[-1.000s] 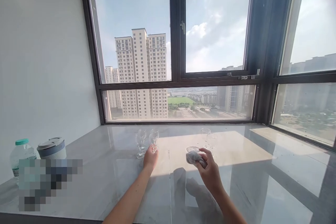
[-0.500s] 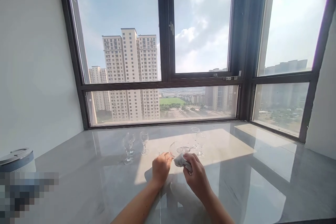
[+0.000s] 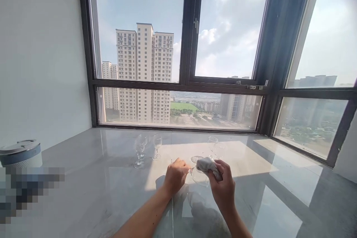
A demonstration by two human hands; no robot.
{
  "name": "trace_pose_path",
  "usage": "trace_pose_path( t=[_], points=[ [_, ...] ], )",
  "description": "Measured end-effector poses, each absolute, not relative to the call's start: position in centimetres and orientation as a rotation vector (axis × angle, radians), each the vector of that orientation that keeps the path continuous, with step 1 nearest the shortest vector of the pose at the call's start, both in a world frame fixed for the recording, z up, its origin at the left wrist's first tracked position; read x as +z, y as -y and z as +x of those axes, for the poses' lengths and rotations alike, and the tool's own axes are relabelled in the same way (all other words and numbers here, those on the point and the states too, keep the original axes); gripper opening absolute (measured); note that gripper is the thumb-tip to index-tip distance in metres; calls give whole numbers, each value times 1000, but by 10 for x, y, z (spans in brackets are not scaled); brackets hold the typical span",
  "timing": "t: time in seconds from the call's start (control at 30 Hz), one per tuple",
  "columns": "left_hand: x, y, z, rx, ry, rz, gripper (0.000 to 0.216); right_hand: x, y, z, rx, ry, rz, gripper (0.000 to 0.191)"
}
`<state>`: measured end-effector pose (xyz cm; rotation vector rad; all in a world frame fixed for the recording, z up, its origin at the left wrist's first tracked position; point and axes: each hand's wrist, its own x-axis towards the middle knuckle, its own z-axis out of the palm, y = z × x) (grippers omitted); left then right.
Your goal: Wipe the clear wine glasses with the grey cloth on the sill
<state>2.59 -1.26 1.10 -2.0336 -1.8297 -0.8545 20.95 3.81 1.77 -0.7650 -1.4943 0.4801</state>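
Note:
My left hand (image 3: pixel 176 175) is closed around the stem end of a clear stemmed glass (image 3: pixel 200 179), which is tilted on its side with the bowl toward my right hand. My right hand (image 3: pixel 223 182) pinches a bunched whitish cloth (image 3: pixel 205 165) and holds it against or just above the glass; exact contact cannot be told. The cloth hides part of the glass. Beyond my left hand, three clear stemmed glasses stand upright, among them a front one (image 3: pixel 139 152) and a right one (image 3: pixel 157 146). Past the cloth stands another stemmed glass (image 3: pixel 212 142), with a fainter one beside it.
A glossy grey stone-like countertop (image 3: pixel 111 193) carries everything and reflects sunlight. At the left is a lidded white and blue container (image 3: pixel 22 154), above a pixelated patch. Dark-framed windows (image 3: pixel 178 85) close off the back and right, and a white wall (image 3: pixel 41 52) the left.
The glass has turned so its bowl now points toward me and to the right. My right hand and the cloth moved slightly right. The camera view has shifted and tilted a little.

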Motion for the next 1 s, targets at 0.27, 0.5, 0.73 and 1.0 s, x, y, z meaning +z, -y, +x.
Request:
trace_pose_path(
  t=[0.27, 0.5, 0.73, 1.0],
  points=[
    [7, 11, 21, -1017, 1923, -1996, 12, 22, -50, 219, 699, 1425, -978, 48],
    [-1, 6, 15, -1135, 2192, -1755, 29, 22, -38, 210, 811, 1670, -718, 44],
    [1, 8, 17, -923, 2044, -1936, 15, 15, -29, 203, 483, 1717, -598, 33],
    [9, 14, 22, -871, 1916, -2081, 17, 17, -43, 214, 343, 1511, -892, 32]
  ],
)
